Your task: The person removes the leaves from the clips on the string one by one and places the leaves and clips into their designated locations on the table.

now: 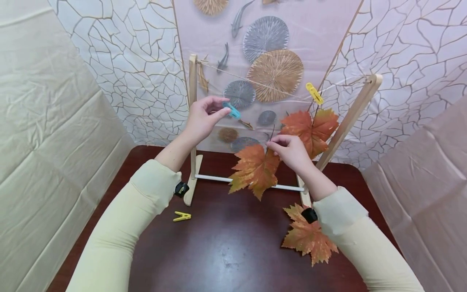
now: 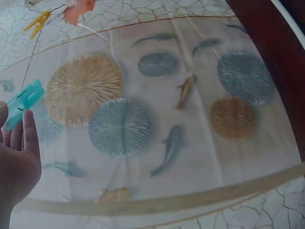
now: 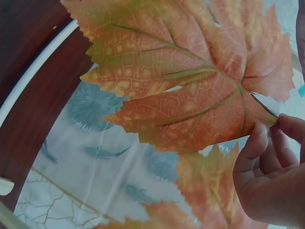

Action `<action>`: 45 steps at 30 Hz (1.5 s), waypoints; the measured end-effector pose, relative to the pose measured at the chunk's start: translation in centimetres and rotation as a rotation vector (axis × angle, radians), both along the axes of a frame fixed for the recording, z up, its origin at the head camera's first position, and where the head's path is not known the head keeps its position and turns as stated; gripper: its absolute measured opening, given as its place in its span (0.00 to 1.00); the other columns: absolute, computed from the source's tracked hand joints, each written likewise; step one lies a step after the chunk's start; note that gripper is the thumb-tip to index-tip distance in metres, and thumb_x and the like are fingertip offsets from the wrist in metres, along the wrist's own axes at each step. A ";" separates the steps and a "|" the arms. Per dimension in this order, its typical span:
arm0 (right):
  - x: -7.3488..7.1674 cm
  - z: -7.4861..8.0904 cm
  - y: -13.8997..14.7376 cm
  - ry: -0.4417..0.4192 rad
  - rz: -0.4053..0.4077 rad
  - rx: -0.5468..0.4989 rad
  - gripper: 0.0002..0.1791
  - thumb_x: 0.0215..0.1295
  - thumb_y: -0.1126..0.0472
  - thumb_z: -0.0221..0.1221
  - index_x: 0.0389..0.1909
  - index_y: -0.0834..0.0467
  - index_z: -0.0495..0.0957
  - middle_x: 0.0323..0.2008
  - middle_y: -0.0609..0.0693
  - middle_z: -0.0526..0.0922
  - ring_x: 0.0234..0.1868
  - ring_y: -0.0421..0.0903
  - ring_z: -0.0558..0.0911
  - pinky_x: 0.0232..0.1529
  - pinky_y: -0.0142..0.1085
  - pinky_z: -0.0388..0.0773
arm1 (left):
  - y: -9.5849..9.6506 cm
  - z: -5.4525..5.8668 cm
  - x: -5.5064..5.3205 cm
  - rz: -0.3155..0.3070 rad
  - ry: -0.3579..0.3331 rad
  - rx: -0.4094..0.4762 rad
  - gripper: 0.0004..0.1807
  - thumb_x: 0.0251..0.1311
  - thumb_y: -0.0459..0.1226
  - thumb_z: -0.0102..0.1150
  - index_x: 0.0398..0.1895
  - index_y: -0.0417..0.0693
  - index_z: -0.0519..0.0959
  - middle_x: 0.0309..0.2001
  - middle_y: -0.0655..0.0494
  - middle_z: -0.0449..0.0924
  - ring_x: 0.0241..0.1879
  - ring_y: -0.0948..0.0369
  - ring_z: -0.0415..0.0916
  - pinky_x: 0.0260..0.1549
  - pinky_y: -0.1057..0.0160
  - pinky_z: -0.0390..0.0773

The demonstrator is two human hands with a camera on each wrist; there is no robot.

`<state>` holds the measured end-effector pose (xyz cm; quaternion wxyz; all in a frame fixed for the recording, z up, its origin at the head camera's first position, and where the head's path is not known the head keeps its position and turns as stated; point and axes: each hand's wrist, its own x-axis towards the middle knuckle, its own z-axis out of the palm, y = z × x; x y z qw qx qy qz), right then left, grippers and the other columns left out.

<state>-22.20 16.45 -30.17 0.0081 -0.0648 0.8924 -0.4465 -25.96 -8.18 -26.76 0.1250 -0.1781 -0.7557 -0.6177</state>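
My left hand (image 1: pixel 205 117) pinches a blue clothespin (image 1: pixel 231 110) between thumb and fingers, below the string (image 1: pixel 255 84) of a wooden frame. In the left wrist view the clothespin (image 2: pixel 25 102) lies slantwise at the fingertips. With thumb and forefinger, my right hand (image 1: pixel 291 151) holds an orange artificial maple leaf (image 1: pixel 257 169) near its stem. The right wrist view shows this leaf (image 3: pixel 190 71) spread out from the fingertips. Beyond it, a second maple leaf (image 1: pixel 309 129) hangs from the string by a yellow clothespin (image 1: pixel 314 93).
The wooden frame's left post (image 1: pixel 193 101) and leaning right post (image 1: pixel 350 117) are joined below by a white rod (image 1: pixel 215 178). Another yellow clothespin (image 1: pixel 182 216) lies on the dark table (image 1: pixel 219 247) at left, and a third maple leaf (image 1: pixel 309 239) lies beneath the right forearm.
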 end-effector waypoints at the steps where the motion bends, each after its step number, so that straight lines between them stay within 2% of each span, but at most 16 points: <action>1: 0.3 0.0 0.3 -0.003 -0.007 0.009 0.15 0.66 0.53 0.55 0.42 0.61 0.80 0.29 0.46 0.77 0.30 0.42 0.74 0.30 0.31 0.73 | -0.2 -0.2 0.1 -0.007 0.001 -0.007 0.16 0.57 0.32 0.61 0.48 0.35 0.77 0.43 0.40 0.81 0.32 0.71 0.76 0.40 0.70 0.78; 5: 1.4 -0.1 1.7 -0.021 -0.022 0.023 0.18 0.66 0.51 0.55 0.44 0.62 0.80 0.36 0.48 0.78 0.33 0.44 0.73 0.33 0.33 0.74 | -1.3 -1.2 0.5 -0.020 -0.025 -0.043 0.16 0.58 0.33 0.61 0.49 0.37 0.77 0.45 0.40 0.81 0.33 0.71 0.76 0.40 0.71 0.77; 8: 2.1 -0.1 2.6 -0.038 -0.028 0.023 0.20 0.66 0.50 0.54 0.45 0.62 0.79 0.37 0.45 0.78 0.32 0.42 0.72 0.32 0.34 0.74 | -2.1 -2.0 0.8 -0.025 -0.056 -0.065 0.16 0.59 0.34 0.60 0.50 0.37 0.77 0.45 0.40 0.81 0.34 0.70 0.77 0.39 0.73 0.77; 12: 2.7 -0.4 3.8 -0.047 -0.038 0.033 0.20 0.65 0.48 0.55 0.45 0.61 0.80 0.31 0.40 0.77 0.22 0.39 0.67 0.27 0.35 0.70 | -3.2 -3.2 1.1 -0.032 -0.085 -0.103 0.17 0.59 0.34 0.60 0.51 0.37 0.77 0.44 0.41 0.80 0.33 0.70 0.77 0.37 0.74 0.76; 15: 3.1 -0.6 4.7 -0.047 -0.041 0.016 0.20 0.65 0.49 0.56 0.44 0.62 0.79 0.28 0.38 0.76 0.17 0.40 0.65 0.23 0.37 0.70 | -4.0 -4.0 1.3 -0.040 -0.101 -0.147 0.18 0.59 0.35 0.60 0.52 0.38 0.77 0.43 0.43 0.80 0.33 0.71 0.76 0.35 0.74 0.75; 19: 3.4 -0.9 5.9 -0.036 -0.045 -0.015 0.19 0.65 0.50 0.56 0.43 0.64 0.78 0.31 0.34 0.76 0.26 0.39 0.72 0.23 0.38 0.76 | -4.8 -5.0 1.5 -0.071 -0.125 -0.182 0.18 0.60 0.35 0.59 0.53 0.39 0.76 0.42 0.44 0.80 0.34 0.71 0.76 0.36 0.74 0.76; 23: 3.7 -1.1 6.8 -0.019 -0.055 -0.019 0.18 0.64 0.53 0.57 0.43 0.65 0.77 0.31 0.32 0.77 0.31 0.37 0.74 0.26 0.37 0.77 | -5.7 -6.1 1.7 -0.088 -0.152 -0.199 0.19 0.60 0.35 0.59 0.54 0.39 0.75 0.44 0.43 0.80 0.36 0.70 0.77 0.39 0.72 0.77; 29: 4.2 -1.2 7.9 0.010 -0.090 0.001 0.18 0.65 0.53 0.56 0.45 0.66 0.76 0.28 0.26 0.77 0.33 0.31 0.76 0.31 0.30 0.76 | -7.1 -8.1 2.0 -0.087 -0.227 -0.194 0.22 0.59 0.36 0.60 0.57 0.40 0.73 0.48 0.44 0.77 0.43 0.66 0.76 0.43 0.73 0.76; 33: 4.5 -1.4 8.9 0.034 -0.099 -0.050 0.16 0.67 0.54 0.55 0.40 0.65 0.76 0.27 0.26 0.78 0.31 0.30 0.76 0.31 0.26 0.75 | -7.9 -9.3 2.3 -0.075 -0.249 -0.172 0.22 0.59 0.33 0.59 0.56 0.37 0.71 0.49 0.42 0.75 0.44 0.65 0.75 0.43 0.75 0.75; 37: 4.8 -1.9 10.2 0.023 -0.112 -0.136 0.08 0.67 0.55 0.54 0.31 0.52 0.79 0.25 0.27 0.78 0.30 0.28 0.77 0.33 0.22 0.76 | -8.9 -10.5 2.7 -0.073 -0.283 -0.161 0.20 0.58 0.32 0.59 0.54 0.34 0.71 0.51 0.41 0.74 0.43 0.67 0.75 0.42 0.76 0.75; 40: 5.1 -2.3 11.3 -0.002 -0.137 -0.155 0.09 0.67 0.54 0.54 0.28 0.41 0.78 0.25 0.27 0.78 0.29 0.26 0.77 0.32 0.21 0.75 | -9.7 -11.4 2.9 -0.073 -0.309 -0.173 0.20 0.58 0.32 0.59 0.53 0.34 0.70 0.51 0.41 0.74 0.44 0.66 0.75 0.42 0.76 0.76; 45: 5.8 -3.0 13.0 -0.036 -0.173 -0.100 0.09 0.67 0.50 0.53 0.31 0.40 0.80 0.24 0.25 0.78 0.29 0.27 0.75 0.30 0.22 0.73 | -11.1 -13.4 3.0 -0.078 -0.344 -0.194 0.19 0.57 0.31 0.59 0.51 0.33 0.70 0.49 0.38 0.76 0.45 0.66 0.76 0.42 0.74 0.77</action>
